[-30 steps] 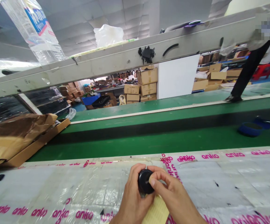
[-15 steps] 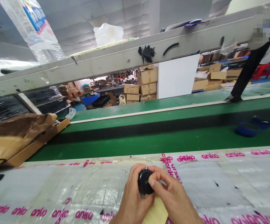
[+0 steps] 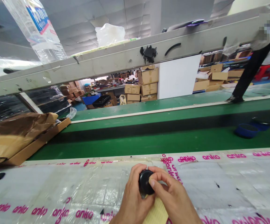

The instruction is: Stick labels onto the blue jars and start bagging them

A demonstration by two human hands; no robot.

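Both hands meet low in the middle of the view, over a bench covered with clear plastic sheet [image 3: 55,186] printed with pink lettering. The left hand [image 3: 132,199] curls around a small round black part [image 3: 145,183], fingers wrapped over its top and left side. The right hand [image 3: 172,200] closes on the same part from the right, its thumb [image 3: 153,183] pressed against the front face. So both hands grip the black part, which sits just above the bench surface. A pale yellow slip of paper [image 3: 157,213] lies under the hands, partly hidden by them.

Beyond the bench runs a green conveyor belt [image 3: 149,140]. On it, far to the right, rest 2 blue dishes [image 3: 245,130], well apart from the hands. At the left edge sits an open cardboard box [image 3: 20,137] with crumpled brown paper. Stacked cartons [image 3: 147,82] stand in the background, and another person's dark trouser leg [image 3: 249,74] shows at upper right.
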